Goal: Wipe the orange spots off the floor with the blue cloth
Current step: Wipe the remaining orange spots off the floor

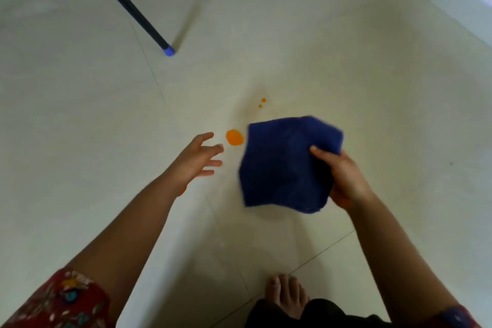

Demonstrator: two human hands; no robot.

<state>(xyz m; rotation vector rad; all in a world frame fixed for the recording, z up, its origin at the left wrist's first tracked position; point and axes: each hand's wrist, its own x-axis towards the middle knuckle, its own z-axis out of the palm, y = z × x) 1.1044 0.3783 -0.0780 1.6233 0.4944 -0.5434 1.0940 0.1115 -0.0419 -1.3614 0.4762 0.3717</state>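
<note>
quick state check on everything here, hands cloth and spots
left hand: open, spread, holds nothing
right hand: grips blue cloth by its edge
blue cloth: held, blurred, beside the large orange spot, not on it
large orange spot: unwiped, uncovered
two small orange spots: unwiped, uncovered

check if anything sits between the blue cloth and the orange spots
Nothing visible does. The blue cloth, gripped by the right hand, is just right of the big orange spot with only floor between. Two small spots lie past its far edge. The open left hand is beside that spot, not over it.
</note>
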